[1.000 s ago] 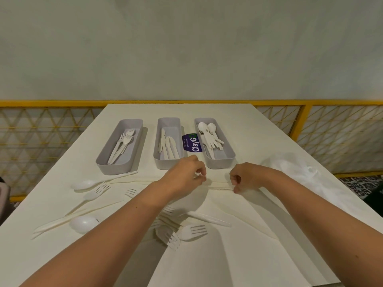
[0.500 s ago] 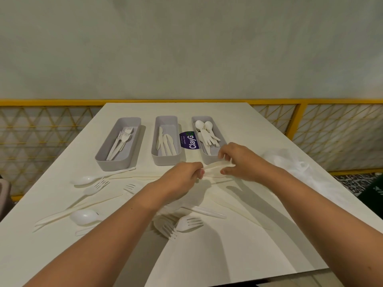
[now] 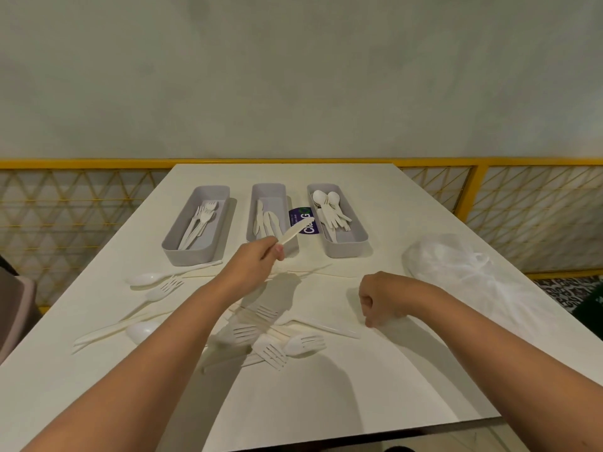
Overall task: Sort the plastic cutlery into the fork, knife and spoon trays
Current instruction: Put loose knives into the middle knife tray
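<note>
My left hand (image 3: 257,258) pinches the handle of a white plastic knife (image 3: 295,230), blade pointing up and right, just in front of the knife tray (image 3: 269,194). That middle grey tray holds several knives. The fork tray (image 3: 189,251) stands to its left with several forks, the spoon tray (image 3: 347,247) to its right with several spoons. My right hand (image 3: 383,296) hovers low over the table with curled fingers and holds nothing. Loose forks (image 3: 277,347), spoons (image 3: 146,278) and knives (image 3: 323,327) lie scattered on the white table (image 3: 375,386).
A crumpled clear plastic bag (image 3: 456,265) lies at the right of the table. A purple label (image 3: 301,220) sits between the knife and spoon trays. A yellow lattice railing (image 3: 522,197) runs behind the table. The table's near edge is close below my arms.
My hands met over a knife near the spoon tray. Now my left hand alone holds it, raised toward the knife tray, and my right hand has drawn back to the right.
</note>
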Demonstrator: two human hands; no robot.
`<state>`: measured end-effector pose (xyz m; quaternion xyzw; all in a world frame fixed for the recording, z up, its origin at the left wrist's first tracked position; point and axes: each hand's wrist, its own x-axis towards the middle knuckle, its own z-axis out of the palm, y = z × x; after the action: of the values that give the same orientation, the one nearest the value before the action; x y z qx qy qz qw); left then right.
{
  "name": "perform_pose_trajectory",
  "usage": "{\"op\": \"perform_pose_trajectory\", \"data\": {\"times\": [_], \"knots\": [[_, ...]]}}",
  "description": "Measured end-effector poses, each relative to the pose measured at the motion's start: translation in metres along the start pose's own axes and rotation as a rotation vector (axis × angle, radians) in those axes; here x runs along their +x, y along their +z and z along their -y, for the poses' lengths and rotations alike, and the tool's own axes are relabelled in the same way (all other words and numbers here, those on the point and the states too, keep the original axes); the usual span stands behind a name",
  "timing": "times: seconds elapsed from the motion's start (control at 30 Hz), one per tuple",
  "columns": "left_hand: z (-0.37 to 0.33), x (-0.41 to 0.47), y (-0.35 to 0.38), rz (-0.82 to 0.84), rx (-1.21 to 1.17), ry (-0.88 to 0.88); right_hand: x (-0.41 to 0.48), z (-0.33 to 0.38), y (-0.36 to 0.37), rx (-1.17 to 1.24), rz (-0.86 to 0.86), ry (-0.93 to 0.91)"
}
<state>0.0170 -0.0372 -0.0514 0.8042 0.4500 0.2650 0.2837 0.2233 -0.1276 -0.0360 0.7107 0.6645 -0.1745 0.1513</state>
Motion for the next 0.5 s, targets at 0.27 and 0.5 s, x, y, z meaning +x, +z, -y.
{"op": "perform_pose_trajectory", "data": {"times": [0.27, 0.5], "knots": [[0.020, -0.003, -0.011, -0.040, -0.314, -0.106, 0.010, 0.004, 0.006, 0.092, -0.057, -0.137], [0.021, -0.010, -0.016, -0.061, -0.520, -0.191, 0.041, 0.031, -0.003, 0.295, -0.448, -0.210]]}}
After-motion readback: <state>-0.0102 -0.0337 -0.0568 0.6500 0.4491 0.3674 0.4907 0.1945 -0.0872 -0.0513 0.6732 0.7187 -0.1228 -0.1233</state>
